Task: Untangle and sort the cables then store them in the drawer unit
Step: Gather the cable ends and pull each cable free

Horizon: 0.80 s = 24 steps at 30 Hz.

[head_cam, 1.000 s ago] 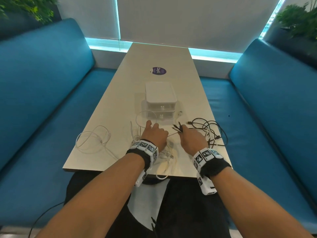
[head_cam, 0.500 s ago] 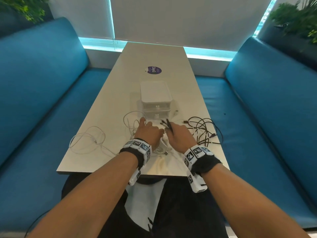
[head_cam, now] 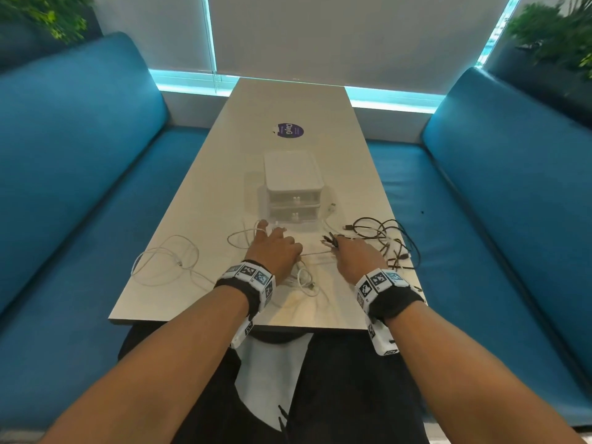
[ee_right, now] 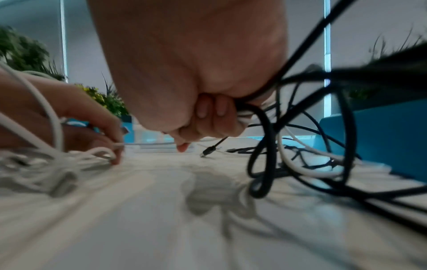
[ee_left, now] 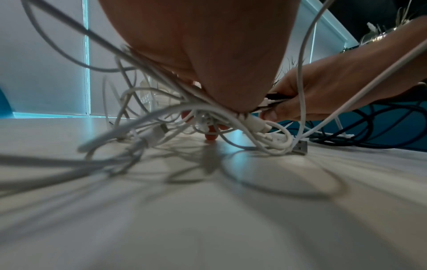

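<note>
Both hands worked low over the near end of the table (head_cam: 198, 174). On the left, the left hand (head_cam: 274, 251) lay palm down on the tangle of white cables (head_cam: 163, 261), its fingers reaching forward and partly curled; from the right wrist view its fingertips (ee_right: 115, 155) pinched a white cord against the tabletop, and a loop of cord ran over the index finger in the head view. On the other side, the right hand (head_cam: 357, 256) was curled tight around a bunch of black cables (head_cam: 384, 238), with several dark plug ends (head_cam: 328, 241) sticking out past the knuckles toward the left hand. From the right wrist camera its fingers (ee_right: 208, 113) were folded into the palm with black cords, and what looked like one white strand, trailing out to the right. More black loops lay spread on the table's right edge, touching that hand's bundle. White loops spread to the left and near the front edge between the two wrists. Just beyond the hands stood the drawer unit (head_cam: 293, 187), white with two clear drawers stacked, both pushed in. A purple round sticker (head_cam: 291, 129) lay farther up the table. Blue benches (head_cam: 80, 174) flanked both sides.
</note>
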Each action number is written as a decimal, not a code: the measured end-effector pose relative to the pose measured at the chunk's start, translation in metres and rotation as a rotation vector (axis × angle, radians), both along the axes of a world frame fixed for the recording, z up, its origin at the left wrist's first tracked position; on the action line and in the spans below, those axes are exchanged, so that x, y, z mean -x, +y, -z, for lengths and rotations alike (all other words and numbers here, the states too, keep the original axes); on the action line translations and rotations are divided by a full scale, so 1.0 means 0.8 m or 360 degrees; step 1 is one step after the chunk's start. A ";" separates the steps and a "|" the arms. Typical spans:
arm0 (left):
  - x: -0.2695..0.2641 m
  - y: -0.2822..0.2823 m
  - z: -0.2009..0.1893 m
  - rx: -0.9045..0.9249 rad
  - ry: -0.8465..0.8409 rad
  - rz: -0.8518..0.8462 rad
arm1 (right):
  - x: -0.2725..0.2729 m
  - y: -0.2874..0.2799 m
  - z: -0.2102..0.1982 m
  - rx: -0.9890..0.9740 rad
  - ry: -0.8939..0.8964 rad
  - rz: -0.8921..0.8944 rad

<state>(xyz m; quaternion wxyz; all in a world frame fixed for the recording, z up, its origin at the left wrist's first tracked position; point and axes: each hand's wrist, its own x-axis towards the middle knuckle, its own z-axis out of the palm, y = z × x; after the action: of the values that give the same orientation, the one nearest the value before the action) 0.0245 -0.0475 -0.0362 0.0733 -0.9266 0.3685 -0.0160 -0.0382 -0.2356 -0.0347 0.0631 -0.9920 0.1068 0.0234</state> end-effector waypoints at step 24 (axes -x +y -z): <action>-0.009 0.005 -0.008 0.0066 0.0253 -0.0040 | -0.008 -0.003 -0.013 -0.0244 -0.0070 0.0197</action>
<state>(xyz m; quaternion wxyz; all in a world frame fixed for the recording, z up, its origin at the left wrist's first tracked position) 0.0317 -0.0437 -0.0299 0.0248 -0.9308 0.3611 0.0508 -0.0319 -0.2381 -0.0246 0.1425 -0.9761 0.1642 0.0057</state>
